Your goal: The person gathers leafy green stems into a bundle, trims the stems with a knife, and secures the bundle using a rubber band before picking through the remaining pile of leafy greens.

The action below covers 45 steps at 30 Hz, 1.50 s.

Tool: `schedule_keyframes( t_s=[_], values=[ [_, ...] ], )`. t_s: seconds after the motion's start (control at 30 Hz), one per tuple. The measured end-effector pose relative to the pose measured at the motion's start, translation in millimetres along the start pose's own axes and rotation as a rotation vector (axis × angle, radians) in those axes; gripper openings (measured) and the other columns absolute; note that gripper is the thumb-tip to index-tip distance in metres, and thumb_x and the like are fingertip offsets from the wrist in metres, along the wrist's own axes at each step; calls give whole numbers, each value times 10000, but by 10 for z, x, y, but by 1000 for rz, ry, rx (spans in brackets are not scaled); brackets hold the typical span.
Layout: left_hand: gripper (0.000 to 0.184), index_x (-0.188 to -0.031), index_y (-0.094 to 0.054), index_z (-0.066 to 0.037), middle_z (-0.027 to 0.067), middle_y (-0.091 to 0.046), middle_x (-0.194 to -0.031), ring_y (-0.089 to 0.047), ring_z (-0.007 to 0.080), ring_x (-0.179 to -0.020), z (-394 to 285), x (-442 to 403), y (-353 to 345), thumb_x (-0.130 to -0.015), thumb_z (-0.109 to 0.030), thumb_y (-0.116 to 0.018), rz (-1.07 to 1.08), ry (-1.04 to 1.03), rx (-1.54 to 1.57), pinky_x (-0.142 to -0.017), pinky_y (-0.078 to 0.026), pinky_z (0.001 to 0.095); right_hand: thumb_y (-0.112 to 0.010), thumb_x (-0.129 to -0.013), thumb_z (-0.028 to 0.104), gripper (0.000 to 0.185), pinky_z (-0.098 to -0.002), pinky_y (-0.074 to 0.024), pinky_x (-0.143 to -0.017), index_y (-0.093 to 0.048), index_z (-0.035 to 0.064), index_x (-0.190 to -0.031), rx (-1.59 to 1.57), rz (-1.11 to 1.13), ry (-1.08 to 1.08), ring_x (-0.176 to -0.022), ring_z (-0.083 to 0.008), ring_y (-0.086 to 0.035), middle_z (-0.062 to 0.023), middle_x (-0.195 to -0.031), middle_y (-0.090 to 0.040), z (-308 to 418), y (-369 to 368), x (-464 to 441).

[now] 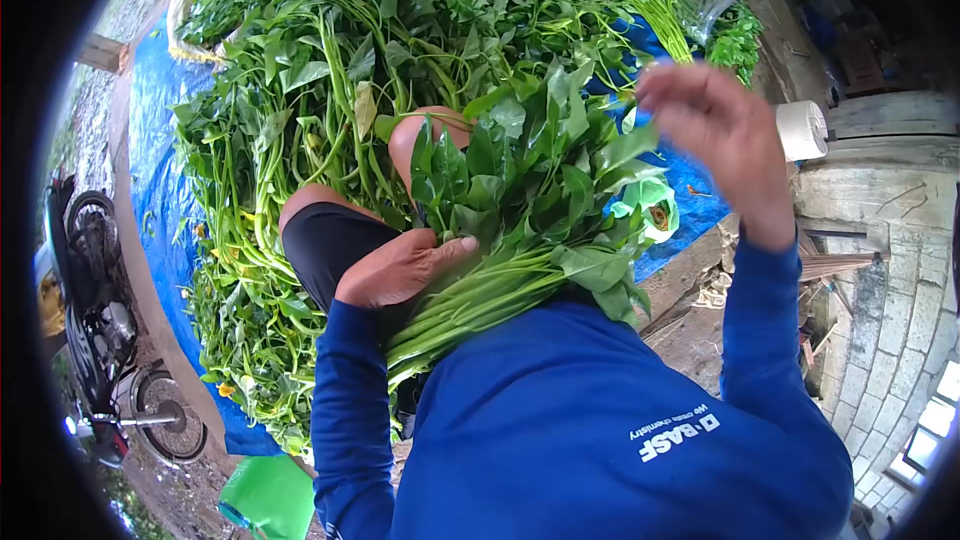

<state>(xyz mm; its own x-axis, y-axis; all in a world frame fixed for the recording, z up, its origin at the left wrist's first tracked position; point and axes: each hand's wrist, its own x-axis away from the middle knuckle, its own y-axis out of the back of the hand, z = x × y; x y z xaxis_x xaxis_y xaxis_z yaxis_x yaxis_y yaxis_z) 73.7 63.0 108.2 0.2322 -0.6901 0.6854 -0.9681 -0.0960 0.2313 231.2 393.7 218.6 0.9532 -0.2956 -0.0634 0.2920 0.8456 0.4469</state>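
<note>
A thick bunch of leafy greens (480,305) lies across my lap, pale green stems toward me and broad leaves pointing away to the right. My left hand (405,265) grips it near where stems and leaves meet, thumb on top, the other fingers partly hidden. My right hand (720,135) is raised to the right, above the leaf ends. Motion smears its fingers, so I cannot make out whether anything is in them. Beyond my knees spreads a large heap of the same long-stemmed greens (300,70).
The heap lies on a blue tarp (160,130). A light green plastic bag (650,208) and a white container (802,130) are at the right. A bright green container (268,495) stands at lower left, near a parked motorcycle (110,330). A block wall (890,270) runs along the right.
</note>
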Motion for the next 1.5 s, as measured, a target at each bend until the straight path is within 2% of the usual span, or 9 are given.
schedule_keyframes(
  t_s=[0.17,0.63,0.73,1.07,1.13,1.33,1.37,1.4,1.5],
  values=[
    [828,-888,-732,83,187,-646,-741,-579,228,-707,-160,-61,198,-1041,-718,-589,125,1,-199,-683,-481,422,-832,-884,174,495,-443,-529,-994,-656,24,-1321,292,643,377,-1167,-340,-658,-154,-1249,-683,283,-1238,414],
    [745,-1099,-756,72,141,-745,-966,-620,156,-875,141,-116,139,-1101,-643,-546,250,-39,61,-826,-522,392,-696,-880,186,268,-409,-523,-828,-633,26,-1085,572,825,303,-1086,-299,-651,-120,-1097,-659,136,-1521,428],
    [580,-1097,-754,21,57,-679,-888,-562,120,-838,492,-206,78,-1133,-527,-569,201,-158,87,-749,-491,364,-656,-912,153,213,-408,-524,-829,-640,38,-1091,593,495,492,-1043,-271,-643,-101,-1049,-644,107,-1568,563],
    [429,-1256,-743,-28,94,-605,-893,-550,193,-829,614,-102,25,-1144,-412,-588,79,-147,28,-770,-475,353,-632,-948,208,159,-386,-501,-852,-681,82,-1032,557,429,588,-1035,-240,-628,-67,-1001,-638,-124,-1701,626],
    [545,-960,-719,12,19,-573,-849,-511,112,-825,476,0,-24,-1087,-516,-672,-17,-137,293,-697,-432,336,-636,-944,220,193,-372,-497,-851,-686,82,-1070,608,385,627,-1055,-225,-626,-51,-1027,-648,-74,-1681,611],
    [332,-1125,-781,-32,60,-556,-809,-534,224,-731,586,292,251,-1085,-351,-698,-340,-306,-151,-670,-447,373,-635,-935,228,358,-360,-492,-857,-698,22,-1222,676,263,764,-1067,-205,-621,-58,-1092,-682,182,-1695,464],
    [264,-1187,-796,-62,73,-578,-820,-553,254,-731,294,370,304,-1085,-283,-694,-355,47,75,-676,-454,385,-631,-939,225,406,-358,-489,-856,-699,2,-1271,672,248,790,-1061,-203,-618,-67,-1102,-686,226,-1678,413],
    [249,-1229,-796,-83,88,-621,-873,-574,272,-752,328,315,396,-1056,-232,-697,-431,-381,-197,-686,-461,394,-627,-937,212,390,-373,-503,-876,-703,11,-1262,640,268,781,-1086,-217,-640,-77,-1139,-699,250,-1702,366],
    [315,-1268,-796,-103,139,-719,-1056,-622,295,-819,327,393,670,-971,-156,-705,-539,-836,-874,-712,-476,405,-628,-933,204,385,-394,-513,-913,-705,23,-1264,624,257,734,-1126,-233,-661,-85,-1193,-710,234,-1840,284]
  ],
)
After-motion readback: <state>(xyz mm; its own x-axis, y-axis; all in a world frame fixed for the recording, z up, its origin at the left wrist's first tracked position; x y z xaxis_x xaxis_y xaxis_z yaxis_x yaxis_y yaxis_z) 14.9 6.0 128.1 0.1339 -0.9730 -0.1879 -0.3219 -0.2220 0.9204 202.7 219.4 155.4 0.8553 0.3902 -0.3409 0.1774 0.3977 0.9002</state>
